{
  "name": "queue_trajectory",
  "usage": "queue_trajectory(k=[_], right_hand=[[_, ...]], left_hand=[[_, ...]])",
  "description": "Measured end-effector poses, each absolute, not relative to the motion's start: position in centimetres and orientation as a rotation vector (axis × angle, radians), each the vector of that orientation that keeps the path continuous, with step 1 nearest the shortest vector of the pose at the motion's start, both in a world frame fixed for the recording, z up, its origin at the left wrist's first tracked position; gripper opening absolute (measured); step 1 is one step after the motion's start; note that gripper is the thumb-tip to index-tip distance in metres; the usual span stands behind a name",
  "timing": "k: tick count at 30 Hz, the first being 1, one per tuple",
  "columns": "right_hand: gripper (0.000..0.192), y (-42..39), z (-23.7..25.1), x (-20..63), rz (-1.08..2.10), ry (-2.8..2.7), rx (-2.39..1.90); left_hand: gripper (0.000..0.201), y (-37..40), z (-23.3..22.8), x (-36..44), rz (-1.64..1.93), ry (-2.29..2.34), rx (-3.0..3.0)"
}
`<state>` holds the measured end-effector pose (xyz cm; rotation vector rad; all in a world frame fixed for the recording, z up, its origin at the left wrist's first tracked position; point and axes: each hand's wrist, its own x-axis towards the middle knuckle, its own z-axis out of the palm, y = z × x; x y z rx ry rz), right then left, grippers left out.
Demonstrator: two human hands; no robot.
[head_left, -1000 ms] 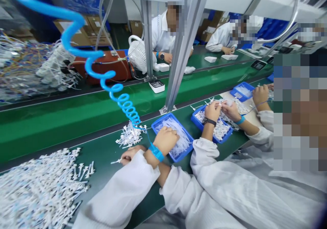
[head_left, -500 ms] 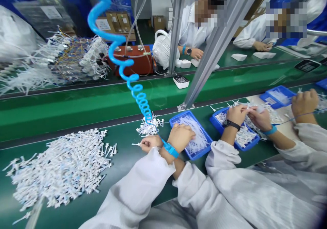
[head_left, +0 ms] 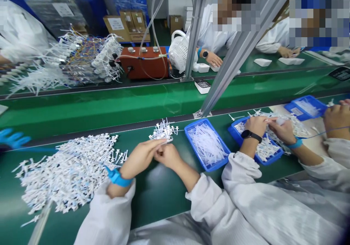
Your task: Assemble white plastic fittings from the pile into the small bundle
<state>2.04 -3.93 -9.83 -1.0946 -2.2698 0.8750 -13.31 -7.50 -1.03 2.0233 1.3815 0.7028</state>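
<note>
Left hand (head_left: 142,156) and right hand (head_left: 167,155) pinched together on one small white connector (head_left: 164,143) at frame centre; blue tray (head_left: 206,144) immediately right, nearer right hand.

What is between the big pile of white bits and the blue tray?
In the head view, both hands, left hand and right hand, meet between the big pile and blue tray, with a small pile just behind.

Small white plastic connector pieces (head_left: 65,172) lie on the smooth, slightly glossy green surface (head_left: 153,190). The blue tray (head_left: 191,128) is shiny plastic; the sleeves (head_left: 109,219) are matt white cloth.
</note>
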Motion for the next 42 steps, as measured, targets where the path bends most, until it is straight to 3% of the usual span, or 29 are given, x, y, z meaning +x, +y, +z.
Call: queue_trajectory(k=[5, 18, 27, 34, 42], right_hand=[[0.008, -4.3, -10.2, 0.7, 0.968, -2.2, -0.983], [0.008, -4.2, -10.0, 1.1, 1.009, -2.225, -0.944], [0.008, -4.3, -10.0, 1.1, 1.005, -2.253, -0.976], [0.008, -4.4, -10.0, 1.0, 1.005, -2.26, -0.984], [0.008, -4.3, -9.6, 1.0, 1.0, -2.268, -0.989]], left_hand=[[0.03, -10.6, -4.3, -18.4, 0.741, 1.695, 1.82], [0.025, -10.9, -7.5, -17.7, 0.802, 1.811, 1.855], [0.022, -11.0, -8.2, -17.2, 0.909, 1.913, 1.861], [0.027, -11.2, -7.4, -16.8, 0.696, 1.999, 1.964], [0.025, -11.0, -8.1, -17.0, 0.689, 1.909, 1.892]])
